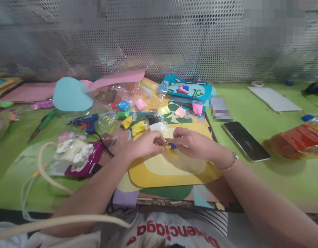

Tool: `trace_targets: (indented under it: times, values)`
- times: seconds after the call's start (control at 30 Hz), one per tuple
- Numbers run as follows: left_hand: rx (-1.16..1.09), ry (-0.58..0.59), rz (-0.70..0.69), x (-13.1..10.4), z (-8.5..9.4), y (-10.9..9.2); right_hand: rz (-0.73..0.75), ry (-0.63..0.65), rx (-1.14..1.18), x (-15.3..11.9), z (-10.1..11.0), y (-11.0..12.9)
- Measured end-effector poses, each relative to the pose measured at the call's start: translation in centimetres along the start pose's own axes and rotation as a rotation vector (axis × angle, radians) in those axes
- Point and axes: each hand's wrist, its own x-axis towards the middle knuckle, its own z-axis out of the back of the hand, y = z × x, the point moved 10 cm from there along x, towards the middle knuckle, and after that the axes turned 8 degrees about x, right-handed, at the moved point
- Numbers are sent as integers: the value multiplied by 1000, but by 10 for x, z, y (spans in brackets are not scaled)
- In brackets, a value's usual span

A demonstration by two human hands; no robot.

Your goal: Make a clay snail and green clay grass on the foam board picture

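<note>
A small blue clay piece [171, 146] with yellow bits at its edge sits between my two hands, over a pale yellow paper shape [159, 163] on a larger golden-yellow card [148, 181]. My left hand [151, 141] is closed, its fingertips pinched at the left end of the piece. From the right, my right hand [191, 142] has a finger reaching across to touch the blue part, its other fingers curled. Yellow clay [173, 153] lies just below, on the paper. Wrapped white clay [157, 126] rests right behind my left hand.
Several wrapped clay packets, including yellow [139, 128] and blue [123, 105], lie behind the card. A blue glue gun [89, 122] and purple device [88, 160] are left. A phone [245, 140] and red-labelled bottle [298, 139] are right. A decorated blue card [187, 88] stands behind.
</note>
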Motion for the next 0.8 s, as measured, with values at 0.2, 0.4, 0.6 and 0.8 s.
trace_targets:
  times: [0.2,0.4,0.6,0.8]
  values:
    - [56,-27,32,-1,0,3,-48,-28,18,1,-5,-9]
    - [176,-70,-75,0,-4,-11,-164,-93,-30,0,-2,-12]
    - [191,30,-174,-5,-11,-15,-480,137,-224,-12,-20,-12]
    - [226,26,-159,-5,-7,-19,-504,241,-264,-11,-30,-4]
